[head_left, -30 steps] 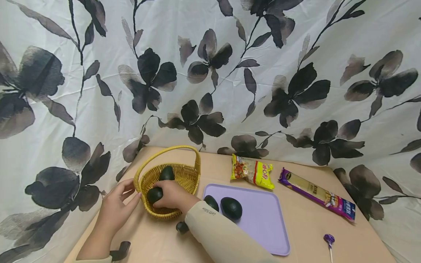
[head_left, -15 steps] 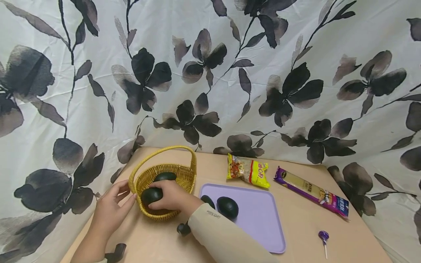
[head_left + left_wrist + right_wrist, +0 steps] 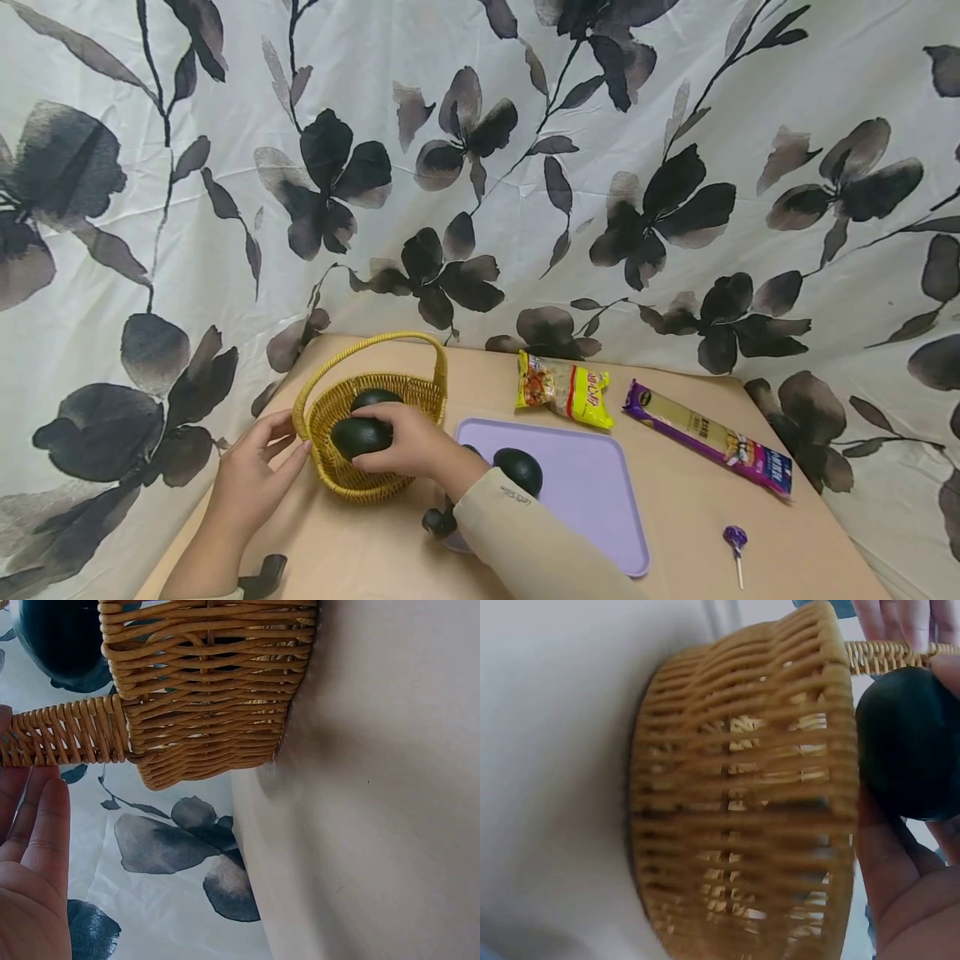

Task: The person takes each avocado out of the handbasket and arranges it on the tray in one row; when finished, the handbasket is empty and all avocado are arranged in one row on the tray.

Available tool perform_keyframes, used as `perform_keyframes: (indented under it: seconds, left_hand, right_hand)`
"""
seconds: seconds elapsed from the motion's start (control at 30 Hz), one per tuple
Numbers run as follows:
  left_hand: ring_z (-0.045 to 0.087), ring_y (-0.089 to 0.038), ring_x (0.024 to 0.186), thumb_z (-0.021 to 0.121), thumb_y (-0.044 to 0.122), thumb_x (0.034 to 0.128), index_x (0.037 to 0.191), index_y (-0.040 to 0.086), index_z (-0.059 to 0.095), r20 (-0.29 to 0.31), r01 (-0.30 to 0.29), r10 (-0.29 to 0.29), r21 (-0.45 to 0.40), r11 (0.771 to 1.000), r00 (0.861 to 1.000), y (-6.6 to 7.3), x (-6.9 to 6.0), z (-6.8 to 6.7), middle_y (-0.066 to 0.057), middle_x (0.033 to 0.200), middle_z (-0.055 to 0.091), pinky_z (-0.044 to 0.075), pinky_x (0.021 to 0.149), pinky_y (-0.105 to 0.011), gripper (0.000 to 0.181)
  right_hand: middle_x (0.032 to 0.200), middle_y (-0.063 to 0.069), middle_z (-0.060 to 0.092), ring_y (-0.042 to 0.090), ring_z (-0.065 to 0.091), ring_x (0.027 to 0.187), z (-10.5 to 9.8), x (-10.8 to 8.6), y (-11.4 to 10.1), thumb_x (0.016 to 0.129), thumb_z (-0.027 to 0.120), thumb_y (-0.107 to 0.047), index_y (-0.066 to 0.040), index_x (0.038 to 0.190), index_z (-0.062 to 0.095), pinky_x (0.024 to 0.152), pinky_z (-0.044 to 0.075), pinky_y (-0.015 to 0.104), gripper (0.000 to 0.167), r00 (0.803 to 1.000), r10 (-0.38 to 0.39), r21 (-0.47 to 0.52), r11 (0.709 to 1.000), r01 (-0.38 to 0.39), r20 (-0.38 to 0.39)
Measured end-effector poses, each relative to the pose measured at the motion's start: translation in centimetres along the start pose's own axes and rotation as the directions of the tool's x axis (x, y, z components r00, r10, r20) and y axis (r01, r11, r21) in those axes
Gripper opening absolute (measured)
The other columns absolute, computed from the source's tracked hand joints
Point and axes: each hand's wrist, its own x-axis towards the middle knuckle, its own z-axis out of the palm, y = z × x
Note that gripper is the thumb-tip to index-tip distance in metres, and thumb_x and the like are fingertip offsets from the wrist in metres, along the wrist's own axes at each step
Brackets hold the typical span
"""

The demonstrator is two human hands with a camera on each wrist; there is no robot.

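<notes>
A tabletop corner, room type unclear: floral cloth (image 3: 450,208) behind a peach-coloured table (image 3: 686,517).

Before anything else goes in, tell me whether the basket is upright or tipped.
Upright: the basket opens upward on the table, and its handle arches above it.

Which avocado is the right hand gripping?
The front avocado at the basket, thumb beneath; the right hand grips it. Another avocado sits behind; a third avocado doesn't.
</notes>
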Motion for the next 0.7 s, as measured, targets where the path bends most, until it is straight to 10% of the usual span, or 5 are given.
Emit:
perform_keyframes:
  seconds: [0.7]
  left_hand:
    - [0.044,0.025,0.108,0.081,-0.006,0.0812,0.129,0.000,0.061,-0.005,0.005,-0.004,0.028,1.000,1.000,-0.3,0.0,0.1,-0.013,0.121,0.068,0.047,0.092,0.004,0.052]
  right_hand:
    - [0.137,-0.005,0.063,0.010,0.063,0.116,-3.7,-5.2,2.6,0.079,0.089,-0.026,-0.026,0.135,0.067,0.092,0.060,0.018,0.060,0.983,-0.023,0.165,0.985,0.054,-0.185]
